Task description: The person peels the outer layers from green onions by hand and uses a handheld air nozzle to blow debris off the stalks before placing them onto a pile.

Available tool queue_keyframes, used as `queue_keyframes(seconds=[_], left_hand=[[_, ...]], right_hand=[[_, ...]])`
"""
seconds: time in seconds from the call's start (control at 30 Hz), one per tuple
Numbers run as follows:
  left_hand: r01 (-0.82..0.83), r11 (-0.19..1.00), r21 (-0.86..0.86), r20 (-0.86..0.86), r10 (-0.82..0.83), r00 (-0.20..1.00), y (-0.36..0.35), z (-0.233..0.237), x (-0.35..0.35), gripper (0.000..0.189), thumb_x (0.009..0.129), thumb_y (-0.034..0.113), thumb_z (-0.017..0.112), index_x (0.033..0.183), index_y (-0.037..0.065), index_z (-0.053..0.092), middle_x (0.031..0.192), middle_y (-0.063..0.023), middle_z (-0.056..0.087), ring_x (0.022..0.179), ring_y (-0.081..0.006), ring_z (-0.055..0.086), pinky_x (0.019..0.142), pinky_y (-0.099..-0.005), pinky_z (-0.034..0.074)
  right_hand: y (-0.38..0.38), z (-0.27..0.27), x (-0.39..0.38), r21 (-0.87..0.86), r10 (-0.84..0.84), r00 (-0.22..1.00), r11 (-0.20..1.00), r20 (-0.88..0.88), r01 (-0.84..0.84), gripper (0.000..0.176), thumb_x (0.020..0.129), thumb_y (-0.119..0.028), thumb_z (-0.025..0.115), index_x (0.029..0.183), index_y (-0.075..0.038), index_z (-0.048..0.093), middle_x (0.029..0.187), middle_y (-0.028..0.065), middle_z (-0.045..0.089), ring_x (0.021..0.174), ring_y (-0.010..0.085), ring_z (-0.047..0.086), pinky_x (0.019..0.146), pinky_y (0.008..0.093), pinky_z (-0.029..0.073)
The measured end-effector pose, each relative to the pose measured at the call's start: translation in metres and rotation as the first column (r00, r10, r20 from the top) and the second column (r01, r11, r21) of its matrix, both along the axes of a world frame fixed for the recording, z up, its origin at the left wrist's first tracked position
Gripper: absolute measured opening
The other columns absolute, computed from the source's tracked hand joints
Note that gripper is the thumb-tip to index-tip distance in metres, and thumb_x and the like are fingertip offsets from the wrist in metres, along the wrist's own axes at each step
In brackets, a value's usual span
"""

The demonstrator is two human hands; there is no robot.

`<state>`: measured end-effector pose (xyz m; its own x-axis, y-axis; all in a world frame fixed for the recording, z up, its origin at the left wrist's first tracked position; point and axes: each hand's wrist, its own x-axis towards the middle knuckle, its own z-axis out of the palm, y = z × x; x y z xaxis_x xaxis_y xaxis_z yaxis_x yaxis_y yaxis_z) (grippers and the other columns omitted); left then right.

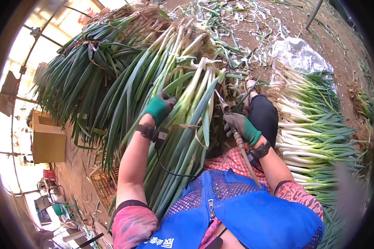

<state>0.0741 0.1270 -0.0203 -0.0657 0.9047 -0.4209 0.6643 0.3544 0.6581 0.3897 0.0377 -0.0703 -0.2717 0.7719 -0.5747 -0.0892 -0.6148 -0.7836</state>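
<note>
My left hand (pixel 161 108), in a green and dark grey glove, is closed around the leaves of a large green onion (pixel 176 85) on the near side of a big heap. Long green onions (pixel 189 108) with pale, partly peeled stalks lie beside it, across my lap. My right hand (pixel 242 128), gloved the same way, wraps round an air gun (pixel 225 107) with a thin metal nozzle. The nozzle points up and left toward the stalk ends. From its handle a hose (pixel 249 164) runs down past my waist.
Tied, unpeeled green onions (pixel 91 62) are piled at the upper left. On the right, cleaned white-stemmed onions (pixel 303 137) lie in a long row beside a silvery plastic sheet (pixel 301 54). Peelings (pixel 237 20) litter the soil. A crate (pixel 102 184) and a cardboard box (pixel 49 139) stand left.
</note>
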Motion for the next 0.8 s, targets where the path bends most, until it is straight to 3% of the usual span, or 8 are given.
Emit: queue_keyframes(seconds=[0.07, 0.17, 0.27, 0.3, 0.5, 0.6, 0.7, 0.8], left_hand=[[-0.014, 0.927, 0.376, -0.304, 0.138, 0.943, 0.021, -0.004, -0.021, 0.058, 0.076, 0.041, 0.076, 0.116, 0.000, 0.062, 0.108, -0.0197, 0.069, 0.099, -0.0356, 0.067, 0.086, -0.0417, 0.052], [0.212, 0.960, 0.180, -0.677, -0.035, 0.735, 0.034, -0.012, -0.028, 0.070, 0.073, 0.044, 0.080, 0.128, 0.009, 0.055, 0.125, -0.0178, 0.062, 0.115, -0.0371, 0.060, 0.093, -0.0460, 0.051], [0.228, 0.973, 0.043, -0.848, -0.086, 0.524, 0.020, -0.013, -0.010, 0.079, 0.074, 0.043, 0.080, 0.138, 0.010, 0.048, 0.126, -0.0200, 0.058, 0.114, -0.0362, 0.059, 0.096, -0.0459, 0.050], [0.146, 0.987, -0.073, -0.826, -0.142, 0.545, 0.023, -0.006, -0.005, 0.080, 0.074, 0.043, 0.080, 0.138, 0.012, 0.045, 0.132, -0.0191, 0.054, 0.116, -0.0370, 0.058, 0.095, -0.0484, 0.051], [0.297, 0.948, -0.116, -0.659, -0.297, 0.691, 0.001, 0.036, -0.002, 0.035, 0.084, 0.034, 0.067, 0.106, 0.006, 0.069, 0.112, -0.0220, 0.068, 0.105, -0.0364, 0.066, 0.090, -0.0444, 0.053], [0.427, 0.812, -0.398, -0.303, -0.555, 0.774, -0.023, 0.063, 0.017, 0.056, 0.083, 0.056, 0.067, 0.107, 0.005, 0.073, 0.095, -0.0195, 0.072, 0.091, -0.0329, 0.069, 0.084, -0.0415, 0.053], [0.397, 0.856, -0.331, -0.308, -0.495, 0.812, -0.007, 0.084, 0.018, 0.063, 0.083, 0.064, 0.065, 0.096, 0.004, 0.076, 0.084, -0.0191, 0.072, 0.084, -0.0300, 0.069, 0.082, -0.0397, 0.053], [0.227, 0.957, 0.181, -0.410, -0.136, 0.902, 0.042, 0.028, -0.017, 0.079, 0.080, 0.064, 0.068, 0.130, 0.003, 0.059, 0.117, -0.0238, 0.067, 0.111, -0.0349, 0.064, 0.097, -0.0418, 0.049]], right_hand=[[0.003, -0.002, -0.001, 0.014, -0.001, 0.999, 1.000, -0.035, 0.001, 0.041, 0.092, -0.040, 0.063, 0.107, -0.003, 0.058, 0.078, 0.0073, 0.061, 0.054, 0.0151, 0.058, 0.048, 0.0292, 0.048], [0.001, -0.001, -0.007, -0.024, 0.007, 0.997, 1.000, -0.072, -0.009, 0.040, 0.092, -0.039, 0.063, 0.106, -0.003, 0.057, 0.079, 0.0070, 0.060, 0.055, 0.0151, 0.059, 0.048, 0.0293, 0.048], [0.008, 0.007, -0.017, -0.018, 0.065, 0.997, 0.998, -0.049, -0.066, 0.039, 0.092, -0.039, 0.063, 0.105, -0.003, 0.056, 0.077, 0.0065, 0.059, 0.053, 0.0154, 0.058, 0.047, 0.0292, 0.048], [0.010, 0.012, -0.019, -0.037, 0.066, 0.997, 0.997, -0.041, -0.067, 0.039, 0.091, -0.039, 0.063, 0.105, -0.003, 0.057, 0.077, 0.0065, 0.059, 0.053, 0.0155, 0.058, 0.047, 0.0291, 0.048], [0.020, -0.004, -0.014, 0.095, -0.002, 0.994, 0.995, -0.110, 0.013, 0.044, 0.093, -0.039, 0.060, 0.114, 0.001, 0.059, 0.081, 0.0080, 0.063, 0.060, 0.0147, 0.061, 0.056, 0.0264, 0.049], [0.016, -0.003, -0.010, 0.084, 0.034, 0.999, 0.996, -0.029, -0.032, 0.045, 0.093, -0.039, 0.060, 0.113, 0.001, 0.060, 0.081, 0.0081, 0.063, 0.060, 0.0148, 0.061, 0.057, 0.0269, 0.049], [0.011, 0.001, -0.012, 0.061, 0.027, 0.999, 0.998, -0.023, -0.026, 0.044, 0.094, -0.039, 0.059, 0.113, 0.000, 0.060, 0.082, 0.0079, 0.062, 0.060, 0.0147, 0.061, 0.057, 0.0265, 0.049], [0.009, -0.004, -0.014, 0.063, 0.018, 0.998, 0.998, -0.053, -0.014, 0.044, 0.090, -0.040, 0.063, 0.110, -0.001, 0.056, 0.079, 0.0077, 0.059, 0.055, 0.0157, 0.059, 0.049, 0.0285, 0.047]])
